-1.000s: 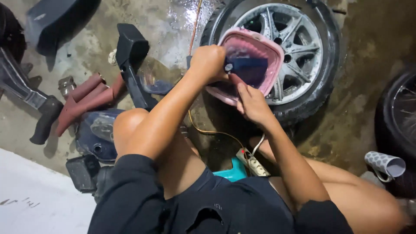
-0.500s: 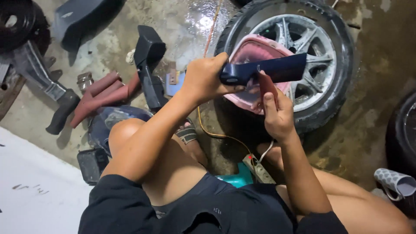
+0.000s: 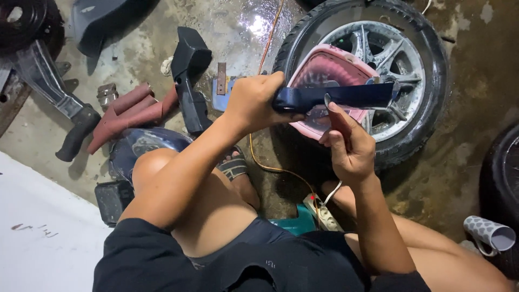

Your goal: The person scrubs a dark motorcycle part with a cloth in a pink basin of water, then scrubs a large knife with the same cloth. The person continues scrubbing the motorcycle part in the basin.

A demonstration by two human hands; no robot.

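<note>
Item 1: left hand (image 3: 254, 103). It is closed in a full fist round the near end of the dark blue strip (image 3: 346, 95). We hold the strip level, lifted off the floor.

Item 2: right hand (image 3: 348, 146). It is half open below the strip's middle, with the thumb and fingertips raised to the lower edge. We cannot tell whether it pinches anything small there.

Item 3: dark blue strip. A long, narrow, glossy moulded part, it spans from the left hand out past the right. It hangs above the pink basin (image 3: 330, 67).

Item 4: surroundings.
- The basin sits just beyond both hands, resting in the spoked wheel (image 3: 427, 70).
- Outward of the left hand lie a black bracket (image 3: 189, 75) and some red-brown pieces (image 3: 130, 111).
- Below the right wrist are an orange cable (image 3: 270, 167) and a power strip (image 3: 323, 212).
- Well off to the right-hand side is a patterned cup (image 3: 489, 232).

Step in hand, as we judge it: the strip is being held steady for inspection or for work along its lower edge.

Next move, as we judge it: the left hand needs a firm grip that does not twist. The right hand needs a light touch that travels along the edge, with the strip kept over the basin.
</note>
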